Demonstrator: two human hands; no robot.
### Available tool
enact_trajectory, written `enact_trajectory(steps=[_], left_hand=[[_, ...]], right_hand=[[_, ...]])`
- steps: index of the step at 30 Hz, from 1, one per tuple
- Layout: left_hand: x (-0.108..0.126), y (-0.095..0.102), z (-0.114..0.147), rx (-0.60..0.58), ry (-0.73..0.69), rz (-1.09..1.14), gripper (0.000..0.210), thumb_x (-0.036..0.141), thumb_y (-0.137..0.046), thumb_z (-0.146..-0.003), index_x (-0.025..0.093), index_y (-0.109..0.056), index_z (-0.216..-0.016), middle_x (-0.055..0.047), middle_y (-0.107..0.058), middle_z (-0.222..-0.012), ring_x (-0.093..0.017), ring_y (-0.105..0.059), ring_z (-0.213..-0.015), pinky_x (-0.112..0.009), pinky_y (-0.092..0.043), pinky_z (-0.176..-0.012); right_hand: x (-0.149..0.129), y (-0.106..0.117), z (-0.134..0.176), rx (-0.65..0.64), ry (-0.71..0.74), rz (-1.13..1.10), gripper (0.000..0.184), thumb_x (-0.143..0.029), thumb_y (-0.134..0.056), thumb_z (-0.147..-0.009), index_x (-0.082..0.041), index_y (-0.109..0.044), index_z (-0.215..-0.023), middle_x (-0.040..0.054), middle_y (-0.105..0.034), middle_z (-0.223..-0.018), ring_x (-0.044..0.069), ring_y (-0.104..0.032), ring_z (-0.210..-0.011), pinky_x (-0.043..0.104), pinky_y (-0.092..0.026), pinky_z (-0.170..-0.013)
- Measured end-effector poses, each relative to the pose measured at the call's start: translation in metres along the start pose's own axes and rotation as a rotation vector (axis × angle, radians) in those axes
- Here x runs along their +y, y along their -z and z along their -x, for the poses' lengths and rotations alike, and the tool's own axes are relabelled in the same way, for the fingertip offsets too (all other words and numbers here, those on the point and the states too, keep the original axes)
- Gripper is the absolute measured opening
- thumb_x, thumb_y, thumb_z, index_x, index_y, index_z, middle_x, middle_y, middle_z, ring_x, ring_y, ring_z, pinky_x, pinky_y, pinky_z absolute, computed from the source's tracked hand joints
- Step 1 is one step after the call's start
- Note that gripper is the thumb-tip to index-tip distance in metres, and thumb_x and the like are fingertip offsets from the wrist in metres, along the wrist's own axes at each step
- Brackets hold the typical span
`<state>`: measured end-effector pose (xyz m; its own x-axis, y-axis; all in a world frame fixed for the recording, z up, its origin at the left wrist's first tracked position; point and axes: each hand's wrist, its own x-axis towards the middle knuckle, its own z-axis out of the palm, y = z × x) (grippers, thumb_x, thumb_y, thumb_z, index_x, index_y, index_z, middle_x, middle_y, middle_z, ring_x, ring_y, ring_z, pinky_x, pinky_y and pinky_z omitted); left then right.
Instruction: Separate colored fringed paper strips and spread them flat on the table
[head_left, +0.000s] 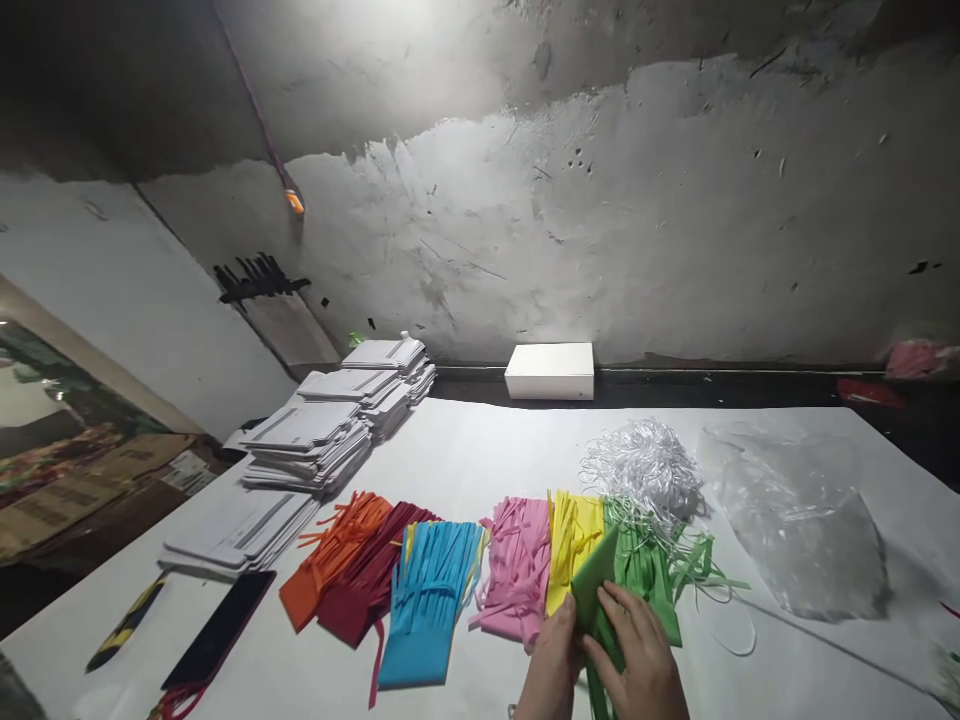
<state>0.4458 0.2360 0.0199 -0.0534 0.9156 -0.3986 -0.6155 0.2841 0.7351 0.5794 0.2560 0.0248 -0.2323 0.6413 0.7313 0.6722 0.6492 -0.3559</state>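
Note:
Both hands hold a green fringed paper piece (595,568) at the front of the white table. My left hand (550,660) grips its left edge between thumb and fingers. My right hand (639,652) is closed on its right side, with fingers bent over it and strips hanging below. Behind them lie a green fringed bundle (646,570), a yellow fringed bundle (576,530) and a pink fringed bundle (519,560). Further left are a blue fringed bundle (427,600), a dark red one (367,585) and an orange one (337,550).
White string (645,465) lies tangled behind the green bundle, beside a clear plastic bag (806,530). Stacks of white packets (307,440) line the left. A cutter knife (127,620) and dark phone (221,625) lie front left. A white box (550,370) stands by the wall.

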Motion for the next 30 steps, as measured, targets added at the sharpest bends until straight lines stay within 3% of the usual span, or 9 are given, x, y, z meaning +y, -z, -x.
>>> enact_trajectory(steps=[3,10,19,26,28,30], left_hand=[[0.003,-0.008,0.008,-0.017,0.024,0.048,0.063,0.069,-0.074,-0.065,0.018,-0.072,-0.102,-0.013,-0.071,-0.106,-0.029,-0.061,-0.108,-0.041,-0.046,-0.095],[0.013,-0.016,0.020,-0.047,-0.010,-0.056,0.059,0.067,-0.073,-0.067,0.018,-0.074,-0.100,-0.012,-0.069,-0.111,-0.029,-0.058,-0.110,-0.039,-0.045,-0.095],[0.019,-0.015,0.026,-0.072,-0.072,-0.159,0.054,0.061,-0.076,-0.068,0.017,-0.074,-0.099,-0.010,-0.071,-0.100,-0.027,-0.061,-0.098,-0.041,-0.043,-0.094],[0.024,-0.009,0.020,0.028,-0.257,-0.481,0.054,0.065,-0.069,-0.072,0.017,-0.073,-0.095,-0.008,-0.070,-0.094,-0.028,-0.060,-0.097,-0.039,-0.044,-0.093],[0.027,-0.010,0.020,0.018,-0.260,-0.533,0.052,0.066,-0.065,-0.075,0.017,-0.072,-0.092,-0.007,-0.070,-0.091,-0.027,-0.060,-0.094,-0.037,-0.045,-0.090],[0.029,-0.011,0.021,0.000,-0.228,-0.545,0.050,0.065,-0.062,-0.078,0.017,-0.071,-0.086,-0.004,-0.068,-0.084,-0.024,-0.059,-0.087,-0.035,-0.046,-0.084]], right_hand=[[-0.004,0.000,-0.001,-0.015,0.006,0.008,0.041,-0.042,-0.062,-0.089,-0.021,-0.060,-0.124,0.0129,-0.071,-0.109,0.030,-0.068,-0.096,0.047,-0.059,-0.079],[-0.011,0.009,-0.014,-0.003,-0.007,-0.149,0.021,-0.022,-0.050,-0.094,-0.022,-0.068,-0.107,0.0073,-0.073,-0.095,0.023,-0.069,-0.090,0.039,-0.058,-0.079],[-0.015,0.017,-0.023,-0.073,-0.269,-0.323,0.031,-0.040,-0.052,-0.095,-0.022,-0.070,-0.077,0.0052,-0.072,-0.076,0.021,-0.069,-0.073,0.033,-0.057,-0.068],[-0.008,0.020,-0.026,-0.276,-0.350,-0.539,0.029,-0.043,-0.058,-0.091,-0.023,-0.069,-0.073,0.0029,-0.072,-0.076,0.019,-0.070,-0.073,0.026,-0.057,-0.066],[-0.007,0.023,-0.027,-0.231,-0.326,-0.471,0.025,-0.038,-0.056,-0.094,-0.023,-0.068,-0.077,0.0029,-0.073,-0.079,0.018,-0.071,-0.074,0.024,-0.057,-0.066],[-0.008,0.025,-0.028,-0.101,-0.230,-0.320,0.018,-0.032,-0.052,-0.096,-0.022,-0.065,-0.087,0.0035,-0.072,-0.080,0.017,-0.071,-0.072,0.023,-0.057,-0.065]])
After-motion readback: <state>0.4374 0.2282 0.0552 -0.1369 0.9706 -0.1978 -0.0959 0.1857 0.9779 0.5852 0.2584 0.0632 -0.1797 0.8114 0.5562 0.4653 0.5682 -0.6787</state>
